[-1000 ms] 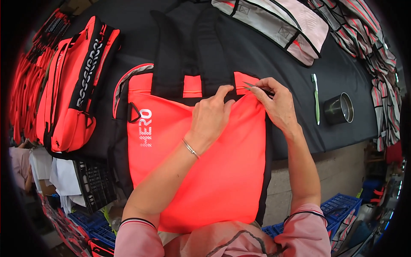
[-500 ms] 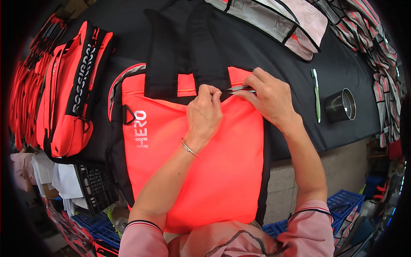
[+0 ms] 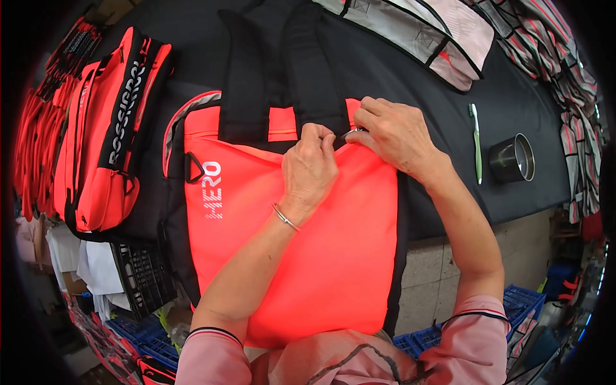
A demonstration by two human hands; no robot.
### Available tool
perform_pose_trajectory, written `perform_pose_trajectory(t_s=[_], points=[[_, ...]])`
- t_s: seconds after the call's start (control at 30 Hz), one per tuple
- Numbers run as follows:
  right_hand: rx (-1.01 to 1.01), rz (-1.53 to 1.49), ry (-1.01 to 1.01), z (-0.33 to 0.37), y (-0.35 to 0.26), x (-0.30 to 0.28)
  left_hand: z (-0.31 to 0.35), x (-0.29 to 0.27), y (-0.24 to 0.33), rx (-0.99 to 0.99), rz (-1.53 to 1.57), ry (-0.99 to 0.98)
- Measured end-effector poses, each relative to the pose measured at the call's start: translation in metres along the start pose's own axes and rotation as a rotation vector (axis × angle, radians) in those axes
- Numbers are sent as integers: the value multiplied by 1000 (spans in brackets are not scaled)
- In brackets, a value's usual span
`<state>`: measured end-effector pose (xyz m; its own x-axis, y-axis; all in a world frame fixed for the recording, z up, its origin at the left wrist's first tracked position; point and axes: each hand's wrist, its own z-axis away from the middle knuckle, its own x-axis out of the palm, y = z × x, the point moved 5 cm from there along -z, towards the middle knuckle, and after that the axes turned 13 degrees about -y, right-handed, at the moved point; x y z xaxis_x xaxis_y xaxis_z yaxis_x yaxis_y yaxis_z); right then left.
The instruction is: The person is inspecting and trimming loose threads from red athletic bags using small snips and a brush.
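A bright coral-red and black backpack (image 3: pixel 308 244) lies in front of me, its two black shoulder straps (image 3: pixel 246 83) stretching away across the table. My left hand (image 3: pixel 311 163) is closed in a pinch on the backpack's upper edge, just below the right strap. Beside it, my right hand (image 3: pixel 394 131) is closed around small metal thread snips (image 3: pixel 351 133). Only a short bit of their metal shows, pointing at the left fingertips; the rest is hidden in the palm. Any thread between the two hands is too small to make out.
Another red and black bag (image 3: pixel 106 147) lies at the left, near stacked red pieces (image 3: pixel 38 160). On the right are a green toothbrush (image 3: pixel 477 144) and a dark metal cup (image 3: pixel 507 160). Grey bag pieces (image 3: pixel 443 51) lie at the far side. Blue crates (image 3: pixel 520 308) stand below the table.
My right hand has shifted slightly up and left, and less of the snips' blades shows now. My left hand keeps its pinch on the backpack's edge.
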<state>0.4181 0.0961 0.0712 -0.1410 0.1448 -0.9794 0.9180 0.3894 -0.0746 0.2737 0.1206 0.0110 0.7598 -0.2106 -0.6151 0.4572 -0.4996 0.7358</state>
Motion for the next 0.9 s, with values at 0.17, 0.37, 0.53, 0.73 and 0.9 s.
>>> perform_pose_trajectory(t_s=[0.17,0.37,0.53,0.73,0.9], points=[[108,-116,-47,10,11,-4,34,-7,24,222,-74,-104],[74,-189,84,2,-12,-1,63,-3,40,457,-187,-167],[-69,-50,17,-20,-31,20,64,-1,42,462,-198,-153],[62,-98,-64,-16,-19,19,67,-16,47,445,-88,-87],[311,-353,-50,-5,-12,21,109,-42,76,783,401,-593]])
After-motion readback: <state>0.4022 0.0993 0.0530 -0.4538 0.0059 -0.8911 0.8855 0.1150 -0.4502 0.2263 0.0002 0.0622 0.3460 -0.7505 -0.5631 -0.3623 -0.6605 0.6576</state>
